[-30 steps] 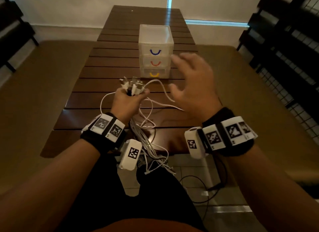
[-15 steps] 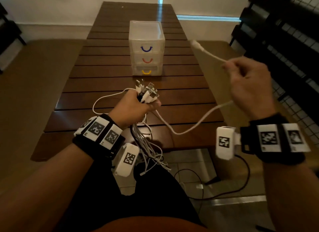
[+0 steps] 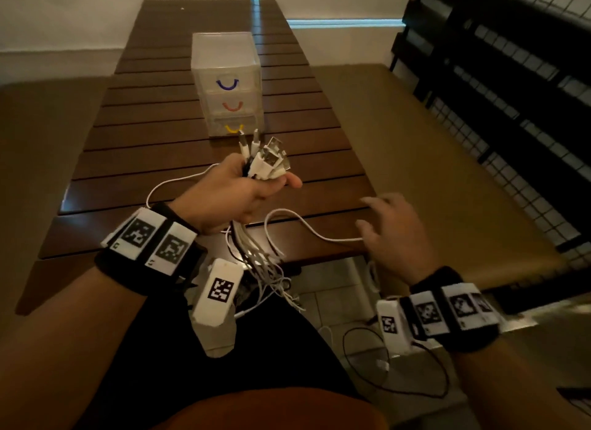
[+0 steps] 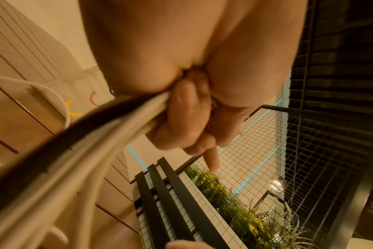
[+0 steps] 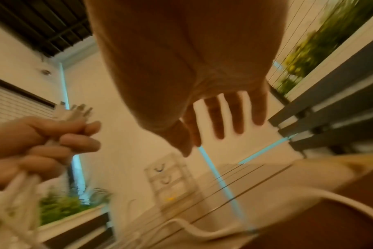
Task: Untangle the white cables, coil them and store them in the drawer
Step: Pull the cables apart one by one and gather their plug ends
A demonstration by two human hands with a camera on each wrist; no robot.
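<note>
— Several white cables hang in a bunch off the near edge of the desk, over the person's lap, and the tangle looks worst down there. How should the sorting go?

— The left hand has its fingers curled round the bunch just below the plugs, which fan out above the fist. That grip is a good anchor. It should probably stay firm at the plug end while the other hand works one strand at a time.

— And the right hand?

— Spread wide, fingers straight, holding nothing. It hovers over the desk's near right corner, right by a loose cable that curves across the boards from the bunch. Whether a fingertip touches it, the views do not settle. That strand looks like the one to take: draw it clear of the bunch, then wind it in even loops.

— Any risk at the edge?

— Yes. The loose cable's far end seems to drop over the near edge beside the right wrist, so it could slide to the floor if left alone. Pulling sideways along the desk, not downward, should keep it up.

— Room further out?

— Bare boards lie between the hands and the drawer unit, which stands at mid-desk with all three drawers closed. Another white cable loops on the boards left of the left hand. To the right stands a dark grid rack, well apart from the hands.
</note>
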